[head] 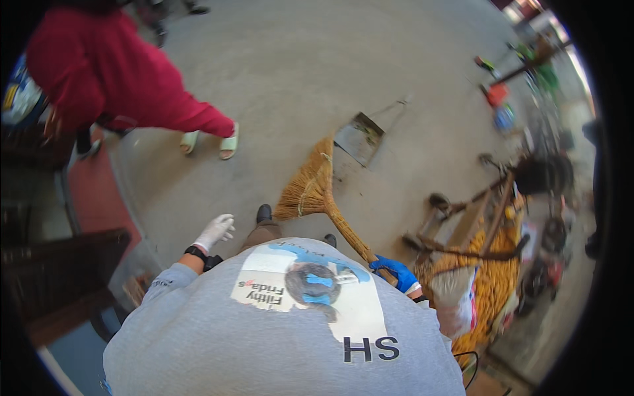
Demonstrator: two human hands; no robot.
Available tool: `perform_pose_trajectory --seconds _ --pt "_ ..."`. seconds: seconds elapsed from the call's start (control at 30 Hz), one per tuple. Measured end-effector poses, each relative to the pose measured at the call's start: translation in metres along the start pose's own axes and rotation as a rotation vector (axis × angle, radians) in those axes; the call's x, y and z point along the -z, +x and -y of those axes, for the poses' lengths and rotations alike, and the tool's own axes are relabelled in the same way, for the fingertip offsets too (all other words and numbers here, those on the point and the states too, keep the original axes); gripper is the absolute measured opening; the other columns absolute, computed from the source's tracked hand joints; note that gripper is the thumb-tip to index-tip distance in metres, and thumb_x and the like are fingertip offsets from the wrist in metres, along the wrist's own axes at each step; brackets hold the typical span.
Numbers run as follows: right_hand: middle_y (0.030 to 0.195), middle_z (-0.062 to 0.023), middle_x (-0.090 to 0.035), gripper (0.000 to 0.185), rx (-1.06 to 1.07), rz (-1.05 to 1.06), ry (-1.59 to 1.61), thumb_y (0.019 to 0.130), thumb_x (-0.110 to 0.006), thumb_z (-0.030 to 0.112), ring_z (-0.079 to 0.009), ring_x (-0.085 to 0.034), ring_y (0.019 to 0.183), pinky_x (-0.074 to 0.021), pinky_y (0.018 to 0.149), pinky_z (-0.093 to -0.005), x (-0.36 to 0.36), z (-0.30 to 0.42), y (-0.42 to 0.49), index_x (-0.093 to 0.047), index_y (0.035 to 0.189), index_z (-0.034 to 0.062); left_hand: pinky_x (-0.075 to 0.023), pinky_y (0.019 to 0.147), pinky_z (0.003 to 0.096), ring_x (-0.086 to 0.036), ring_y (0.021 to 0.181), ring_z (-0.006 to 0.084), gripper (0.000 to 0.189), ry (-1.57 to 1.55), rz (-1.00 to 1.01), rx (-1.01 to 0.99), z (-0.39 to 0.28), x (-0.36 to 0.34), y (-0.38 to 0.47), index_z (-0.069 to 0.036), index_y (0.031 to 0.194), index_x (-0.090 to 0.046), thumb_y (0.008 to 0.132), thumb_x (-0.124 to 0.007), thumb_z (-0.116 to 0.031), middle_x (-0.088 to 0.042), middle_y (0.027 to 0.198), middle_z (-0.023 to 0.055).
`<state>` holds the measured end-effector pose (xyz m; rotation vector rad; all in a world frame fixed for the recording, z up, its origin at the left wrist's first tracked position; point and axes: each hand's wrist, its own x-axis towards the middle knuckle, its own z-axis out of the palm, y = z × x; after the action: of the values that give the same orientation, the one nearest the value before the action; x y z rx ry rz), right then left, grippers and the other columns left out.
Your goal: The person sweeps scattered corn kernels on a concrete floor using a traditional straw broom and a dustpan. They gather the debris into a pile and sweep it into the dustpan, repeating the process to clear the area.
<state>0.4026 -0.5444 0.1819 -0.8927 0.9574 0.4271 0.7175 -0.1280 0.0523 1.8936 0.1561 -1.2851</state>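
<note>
My right hand [396, 273], in a blue glove, is closed around the handle of a straw broom [309, 185]. The broom's bristles fan out towards the left, above my feet. Beyond its head lies a metal dustpan [360, 139] with a long thin handle, holding some debris; small dark bits are scattered on the concrete floor beside it. At my left side, my left hand [218, 231] wears a white glove and hangs with its fingers partly curled, holding nothing.
A person in red trousers [114, 74] and pale slippers stands at the upper left. Dark wooden furniture [69, 287] is at the left. On the right are a wheeled wooden-framed cart [465, 222], a heap of yellow corn cobs [495, 277], a plastic sack [453, 297] and scattered items.
</note>
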Motion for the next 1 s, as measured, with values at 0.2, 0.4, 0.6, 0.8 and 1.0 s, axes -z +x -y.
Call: perform_pose_trajectory --seconds 0.2,0.4,0.6,0.8,1.0 --pt "0.074 -0.0051 -0.056 0.063 -0.144 -0.266 0.060 0.076 -0.064 0.011 -0.0109 -0.052 0.055 -0.0428 0.042 -0.0246 -0.048 -0.043 -0.078 -0.038 0.133 0.0098 -0.0475 0.055 0.0281 -0.059 0.064 0.0157 0.043 0.150 -0.012 0.101 -0.013 0.097 0.052 -0.009 0.127 -0.042 0.091 -0.045 -0.032 -0.059 0.092 0.0070" --pt "0.074 -0.0061 -0.056 0.068 -0.124 -0.573 0.113 0.073 -0.063 0.007 -0.0138 -0.053 0.057 -0.0444 0.043 -0.0270 -0.079 -0.069 -0.111 -0.036 0.135 0.0103 -0.0477 0.055 0.0297 -0.059 0.064 0.0170 0.043 0.325 0.035 0.163 -0.041 0.109 0.087 -0.009 0.126 -0.043 0.090 -0.045 -0.033 -0.059 0.090 0.0077" --pt "0.067 -0.0093 -0.055 0.040 -0.033 -0.672 0.139 0.071 -0.060 0.007 -0.0171 -0.051 0.046 -0.0443 0.041 -0.0302 -0.030 -0.087 -0.079 -0.050 0.110 0.0009 -0.0475 0.058 0.0297 -0.058 0.067 0.0167 0.043 0.296 0.237 0.007 -0.107 0.033 0.098 -0.009 0.127 -0.042 0.090 -0.045 -0.032 -0.059 0.094 0.0090" --pt "0.072 -0.0162 -0.059 0.033 -0.123 -0.833 -0.185 0.070 -0.060 0.009 -0.0250 -0.059 0.054 -0.0480 0.047 -0.0352 -0.020 -0.090 -0.002 -0.050 0.100 -0.0015 -0.0492 0.067 0.0328 -0.060 0.077 0.0220 0.046 0.646 0.350 -0.098 -0.179 -0.018 0.115 -0.007 0.129 -0.037 0.091 -0.045 -0.031 -0.057 0.104 0.0134" --pt "0.072 -0.0119 -0.059 0.028 -0.060 -0.871 0.245 0.074 -0.060 0.009 -0.0214 -0.057 0.056 -0.0489 0.052 -0.0317 -0.039 -0.081 -0.012 -0.049 0.097 -0.0012 -0.0481 0.059 0.0294 -0.060 0.069 0.0186 0.044 0.623 0.333 -0.119 -0.241 -0.057 0.170 -0.010 0.129 -0.040 0.091 -0.044 -0.032 -0.059 0.099 0.0116"
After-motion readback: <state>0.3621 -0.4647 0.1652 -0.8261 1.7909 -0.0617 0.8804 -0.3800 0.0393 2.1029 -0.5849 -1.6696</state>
